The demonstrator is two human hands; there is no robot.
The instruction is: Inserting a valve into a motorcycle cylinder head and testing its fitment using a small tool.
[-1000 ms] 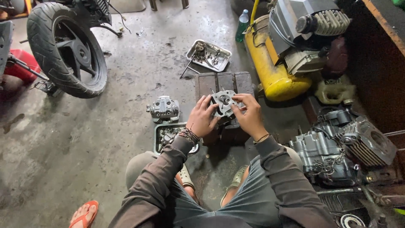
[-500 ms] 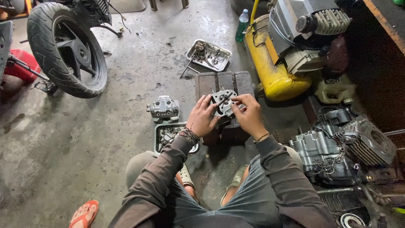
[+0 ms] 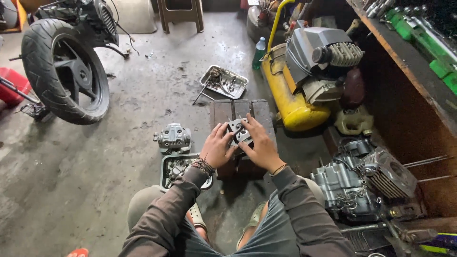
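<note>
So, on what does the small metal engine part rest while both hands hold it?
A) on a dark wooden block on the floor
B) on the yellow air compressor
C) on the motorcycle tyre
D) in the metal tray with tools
A: the left hand and the right hand grip the metal engine part on top of the dark wooden block, which stands on the floor beside the yellow compressor.

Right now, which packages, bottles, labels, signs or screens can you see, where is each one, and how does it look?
Plastic bottle: on the floor behind the yellow air compressor tank; upright, green with a blue cap.
Green boxes: on the wooden shelf at the upper right; long, flat packages in a row.
No signs or screens in view.
</note>
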